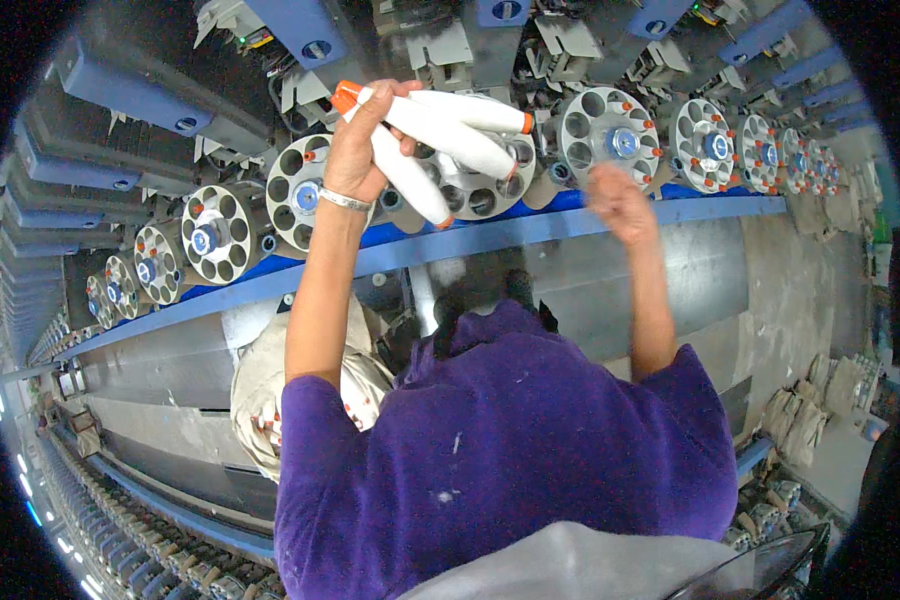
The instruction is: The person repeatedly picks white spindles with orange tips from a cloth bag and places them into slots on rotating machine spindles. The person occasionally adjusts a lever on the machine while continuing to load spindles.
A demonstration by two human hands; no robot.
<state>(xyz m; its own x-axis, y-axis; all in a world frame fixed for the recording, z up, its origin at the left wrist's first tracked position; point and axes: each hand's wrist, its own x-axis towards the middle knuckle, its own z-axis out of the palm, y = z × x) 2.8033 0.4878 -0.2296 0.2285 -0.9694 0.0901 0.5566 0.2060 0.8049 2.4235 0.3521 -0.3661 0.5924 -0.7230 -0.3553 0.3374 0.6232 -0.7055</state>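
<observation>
My left hand [355,140] is raised and shut on three white yarn bobbins [440,135] with orange ends, fanned out to the right in front of a round grey magazine [485,195] with holes. A metal bangle sits on that wrist. My right hand [618,200] is blurred and hovers just below another round magazine [610,135] with a blue hub. No bobbin shows in it, and I cannot make out its fingers.
A row of round holed magazines [215,232] runs along the machine above a blue rail [490,240]. A cream cloth sack [260,385] with white and orange bobbins hangs at my left side. More sacks [800,415] lie on the floor at right.
</observation>
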